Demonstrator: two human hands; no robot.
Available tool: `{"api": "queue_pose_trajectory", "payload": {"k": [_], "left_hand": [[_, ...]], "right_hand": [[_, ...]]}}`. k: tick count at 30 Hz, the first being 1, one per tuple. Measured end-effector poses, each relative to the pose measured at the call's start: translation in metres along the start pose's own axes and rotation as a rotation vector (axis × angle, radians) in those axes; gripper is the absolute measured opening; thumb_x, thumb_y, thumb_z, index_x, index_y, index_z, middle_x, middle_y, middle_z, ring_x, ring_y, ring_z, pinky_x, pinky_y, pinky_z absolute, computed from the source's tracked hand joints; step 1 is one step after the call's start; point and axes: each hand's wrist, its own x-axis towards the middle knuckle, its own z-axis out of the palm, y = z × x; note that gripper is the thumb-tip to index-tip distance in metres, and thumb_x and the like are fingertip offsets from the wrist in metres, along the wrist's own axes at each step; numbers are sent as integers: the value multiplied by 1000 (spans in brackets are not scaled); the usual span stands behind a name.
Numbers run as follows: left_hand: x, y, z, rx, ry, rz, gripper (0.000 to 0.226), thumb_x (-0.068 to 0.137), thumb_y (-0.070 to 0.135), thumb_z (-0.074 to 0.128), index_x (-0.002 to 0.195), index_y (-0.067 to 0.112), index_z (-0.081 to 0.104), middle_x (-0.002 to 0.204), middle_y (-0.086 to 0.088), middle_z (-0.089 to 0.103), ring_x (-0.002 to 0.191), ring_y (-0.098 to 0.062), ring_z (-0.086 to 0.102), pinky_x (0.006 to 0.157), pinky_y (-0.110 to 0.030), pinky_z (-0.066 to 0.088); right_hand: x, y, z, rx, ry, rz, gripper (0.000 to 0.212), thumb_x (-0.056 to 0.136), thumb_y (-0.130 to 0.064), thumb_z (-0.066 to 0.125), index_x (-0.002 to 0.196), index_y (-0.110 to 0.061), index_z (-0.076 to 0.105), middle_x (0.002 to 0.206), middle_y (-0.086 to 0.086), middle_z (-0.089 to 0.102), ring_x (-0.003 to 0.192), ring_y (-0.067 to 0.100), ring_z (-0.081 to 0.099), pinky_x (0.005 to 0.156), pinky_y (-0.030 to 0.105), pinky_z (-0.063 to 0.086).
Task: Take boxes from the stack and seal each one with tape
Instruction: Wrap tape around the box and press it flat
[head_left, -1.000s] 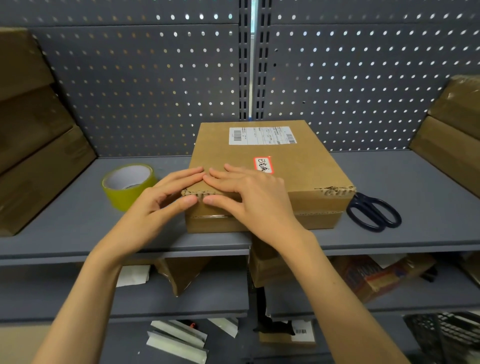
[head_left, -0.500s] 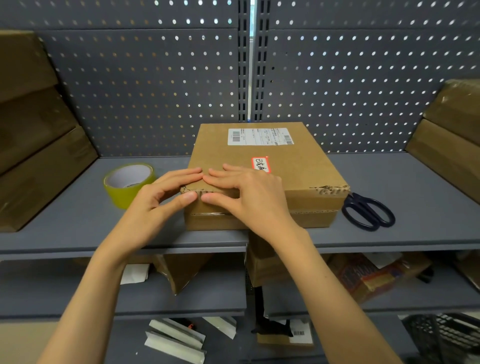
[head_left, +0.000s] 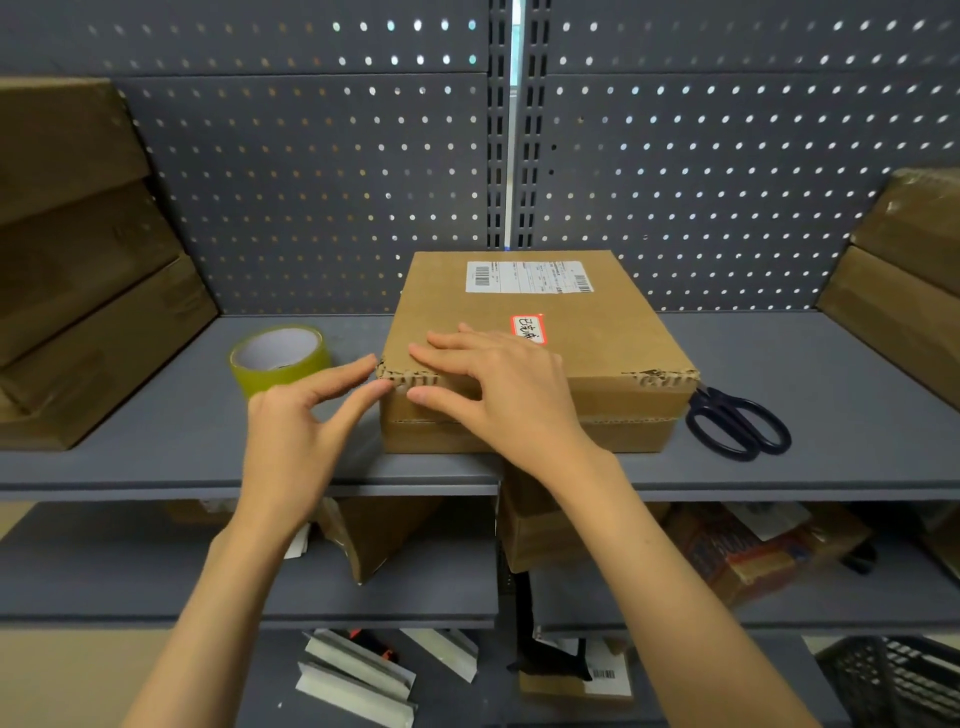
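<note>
The right hand (head_left: 511, 387) lies flat on the box (head_left: 540, 348), fingers straight, pointing to 10 o'clock over its near-left top edge, holding nothing; the left hand (head_left: 298, 423) reaches toward 1 o'clock, fingers straight and spread, fingertips touching the box's near-left corner; the box sits mid-shelf (head_left: 156, 415), long axis running 12 to 6; tape (head_left: 280, 358) at its 9 o'clock, scissors (head_left: 737, 423) at 3
</note>
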Motion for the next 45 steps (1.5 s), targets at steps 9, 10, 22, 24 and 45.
{"api": "queue_pose_trajectory", "payload": {"k": [9, 10, 22, 24, 45], "left_hand": [[-1, 6, 6, 143, 50, 76, 21, 82, 13, 72, 101, 3, 73, 99, -5, 71, 84, -1, 61, 71, -10, 46], [-1, 5, 5, 155, 49, 88, 21, 82, 13, 73, 100, 3, 73, 97, -7, 72, 78, -4, 64, 68, -17, 47], [-1, 3, -4, 89, -46, 24, 30, 87, 33, 62, 109, 16, 72, 99, 6, 72, 85, -7, 68, 75, -32, 57], [2, 1, -10, 44, -64, -6, 34, 88, 40, 55, 108, 19, 72, 99, 8, 72, 89, -6, 67, 78, -27, 54], [56, -64, -16, 682, -183, -150, 37, 93, 34, 57, 119, 7, 60, 105, -24, 65, 95, -45, 58, 74, -45, 45]], "right_hand": [[0, -5, 14, -17, 182, -39, 31, 83, -43, 59, 105, -26, 75, 111, -2, 71, 111, 25, 63, 90, 37, 46], [0, -5, 17, -26, 212, -46, 30, 81, -43, 61, 101, -26, 76, 106, -2, 73, 106, 26, 66, 87, 38, 49], [-1, -3, 9, -4, 104, -21, 36, 90, -48, 56, 120, -31, 66, 127, -7, 63, 126, 18, 52, 102, 36, 36], [-1, -4, 3, 8, 17, 13, 44, 91, -54, 53, 129, -34, 58, 136, -11, 55, 134, 13, 42, 106, 33, 29], [7, -12, -10, 339, 49, 83, 23, 94, -26, 58, 115, -21, 67, 111, -7, 65, 105, 7, 57, 91, 31, 46]]}}
